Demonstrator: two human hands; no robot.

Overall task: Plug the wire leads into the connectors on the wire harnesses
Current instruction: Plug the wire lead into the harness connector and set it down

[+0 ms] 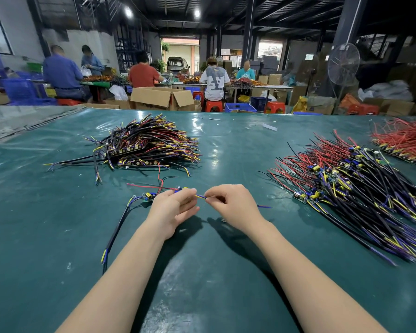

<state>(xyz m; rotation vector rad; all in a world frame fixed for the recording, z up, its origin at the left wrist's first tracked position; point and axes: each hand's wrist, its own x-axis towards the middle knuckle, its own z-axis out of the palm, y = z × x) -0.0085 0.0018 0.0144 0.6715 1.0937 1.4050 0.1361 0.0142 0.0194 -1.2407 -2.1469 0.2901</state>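
Far left on the glossy green counter (58,236): heap of black, yellow, purple & red wire harnesses (142,145), prob. the done stack, parked out of the way. Nearer, a single harness w/ small green circuit board (148,196) lies flat, its black sheathed cable (117,233) trailing toward the body. Left hand (175,209): grip clamped, thumb & forefinger pinching the blue connector end (179,189) to steady it. Btwn the hands runs the thin yellow-purple wire lead (200,196), held level, prob. to line up w/ the socket. Right hand (234,205): grip pinched on the lead's other end, ready to push. Not seated yet, I'd judge. Right: spread pile of red-and-black harnesses (346,186) within reach, likely supply. Far right: red-wire pile (404,140).
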